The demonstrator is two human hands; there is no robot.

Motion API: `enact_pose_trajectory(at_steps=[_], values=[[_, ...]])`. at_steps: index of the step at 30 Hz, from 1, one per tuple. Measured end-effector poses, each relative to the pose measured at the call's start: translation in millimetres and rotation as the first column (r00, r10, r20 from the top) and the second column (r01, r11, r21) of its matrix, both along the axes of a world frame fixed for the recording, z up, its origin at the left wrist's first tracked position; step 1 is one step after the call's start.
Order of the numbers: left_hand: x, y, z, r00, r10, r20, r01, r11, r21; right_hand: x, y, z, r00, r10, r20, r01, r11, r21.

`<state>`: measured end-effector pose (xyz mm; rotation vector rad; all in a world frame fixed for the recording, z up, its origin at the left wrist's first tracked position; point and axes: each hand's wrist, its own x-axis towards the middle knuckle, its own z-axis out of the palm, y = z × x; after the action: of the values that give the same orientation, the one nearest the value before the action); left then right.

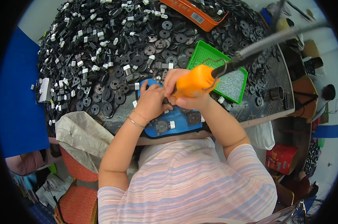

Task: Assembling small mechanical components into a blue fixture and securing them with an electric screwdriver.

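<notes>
My right hand (189, 93) is wrapped round an orange electric screwdriver (198, 79), which hangs on a coiled spring. Its tip is hidden by my hands. Close beside it, my left hand (151, 100) is bent over the blue mat (182, 128), fingers curled and thumb apart, steadying a black plastic part (166, 101) that is mostly covered. Nearer me on the mat lie a round black part (161, 126) with a white end and a second black part (194, 118).
Black parts with white ends (86, 52) are heaped across the table's far left. Black discs (180, 38) lie around a green tray (230, 87) of small silvery pieces. An orange box (198, 20) stands at the back, a metal cup (277, 93) at right, and pale cloth (77, 128) hangs at left.
</notes>
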<state>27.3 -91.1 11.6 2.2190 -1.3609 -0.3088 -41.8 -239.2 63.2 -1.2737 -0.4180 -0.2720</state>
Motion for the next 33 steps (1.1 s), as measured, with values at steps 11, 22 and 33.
enact_pose_trajectory(at_steps=[11,22,33], values=[[-0.8,0.1,-2.8,0.999,-0.034,0.023,0.033,0.999,0.025,-31.8,-77.8,18.5,0.784,-0.593,0.182,0.579,0.805,0.128],[-6.3,2.2,-4.9,0.998,0.000,0.055,-0.001,1.000,0.016,-32.9,-78.3,-2.9,0.799,-0.588,0.127,0.553,0.801,0.229],[-5.2,4.6,-3.8,0.999,0.003,0.040,-0.005,0.999,0.042,-31.0,-78.3,-9.9,0.808,-0.570,0.148,0.541,0.818,0.193]])
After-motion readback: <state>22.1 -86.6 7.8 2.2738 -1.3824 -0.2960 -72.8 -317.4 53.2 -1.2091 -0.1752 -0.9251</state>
